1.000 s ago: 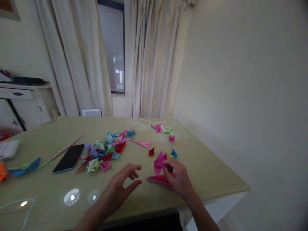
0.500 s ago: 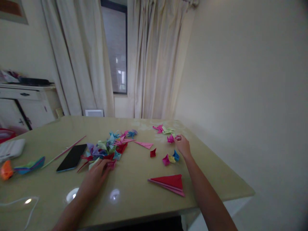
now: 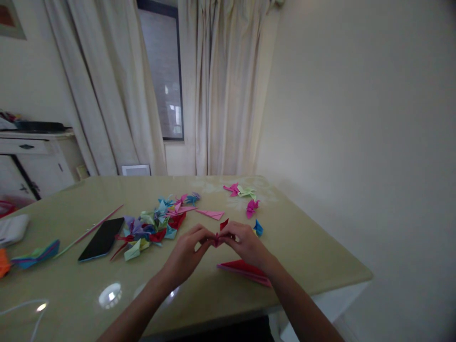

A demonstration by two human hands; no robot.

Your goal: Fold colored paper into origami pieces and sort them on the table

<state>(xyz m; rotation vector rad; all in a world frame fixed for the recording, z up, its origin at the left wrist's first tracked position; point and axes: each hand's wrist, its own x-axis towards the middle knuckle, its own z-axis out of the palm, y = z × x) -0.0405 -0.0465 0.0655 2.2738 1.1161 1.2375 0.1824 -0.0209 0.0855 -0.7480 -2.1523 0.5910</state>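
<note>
Pale, heavy curtains (image 3: 96, 85) hang in long soft folds behind a glossy, greenish-yellow surface (image 3: 313, 256) that mirrors round spots of light. At its left edge sits a smooth white object (image 3: 12, 230) with rounded corners, and nearer, an orange piece (image 3: 4, 263) is cut off by the frame beside a blue, pointed folded form (image 3: 37, 255) edged with other colours. A thin pink-and-green rod (image 3: 90, 230) slants next to a flat, dark phone (image 3: 101, 240). Right of that spreads a heap of creased paper figures (image 3: 153, 225), all sharp points and angular flaps in purple, red, green, pink and blue. The left hand (image 3: 187, 254) has its fingers pinched on a small pink folded piece (image 3: 216, 241), in front of a flat pink paper wedge (image 3: 211, 214); the right hand (image 3: 247, 242) grips the same piece from the other side, fingers likewise closed on it. Under the right hand lies a long red-and-pink paper triangle (image 3: 245, 271), its edges layered. Farther right, a crisp blue piece (image 3: 258, 228) peeks out past the knuckles.
</note>
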